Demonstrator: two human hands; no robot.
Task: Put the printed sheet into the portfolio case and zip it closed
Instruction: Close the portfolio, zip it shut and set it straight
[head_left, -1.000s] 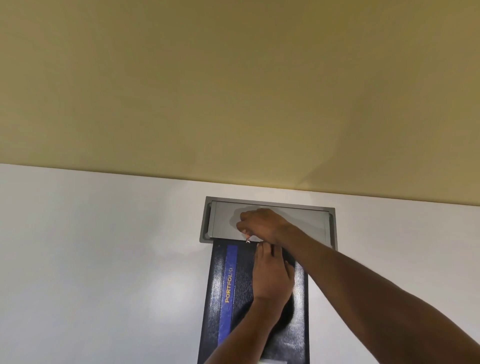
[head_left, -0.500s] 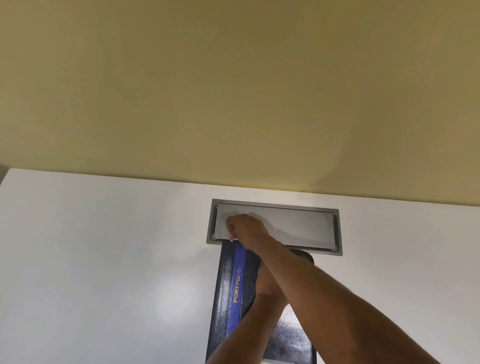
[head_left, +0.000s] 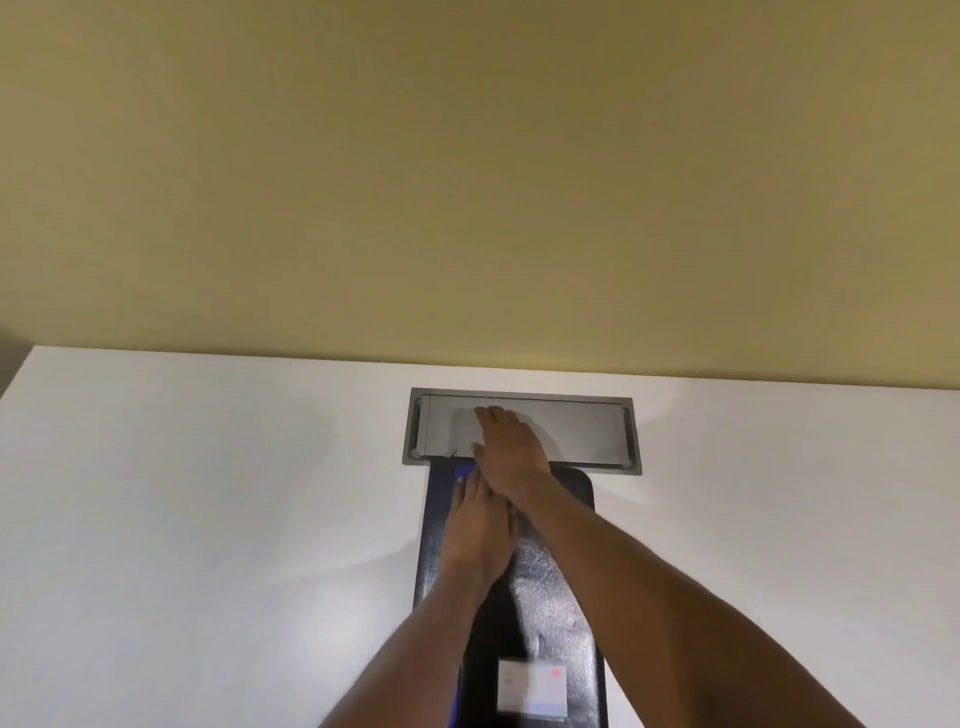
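The black portfolio case (head_left: 550, 571) lies lengthwise on the white table (head_left: 208, 519), with a blue stripe (head_left: 463, 472) just showing at its far left. A white label (head_left: 532, 686) with a red dot sits on its near end. My left hand (head_left: 478, 530) lies flat on the case's far half. My right hand (head_left: 506, 447) crosses over it at the case's far edge, fingers stretched out over a grey hatch, with nothing visibly held. A small dark tab (head_left: 454, 453) lies at the case's far left corner. The printed sheet is not in sight.
A grey metal hatch (head_left: 582, 431) is set into the table right behind the case's far end. A yellowish wall (head_left: 467, 182) rises behind the table's far edge. The table's left corner (head_left: 31, 358) is in view.
My right hand, pinched at the middle of the case's far edge, slid left to the far left corner. Its fingers now lie stretched out over the hatch. My left hand stayed on the case.
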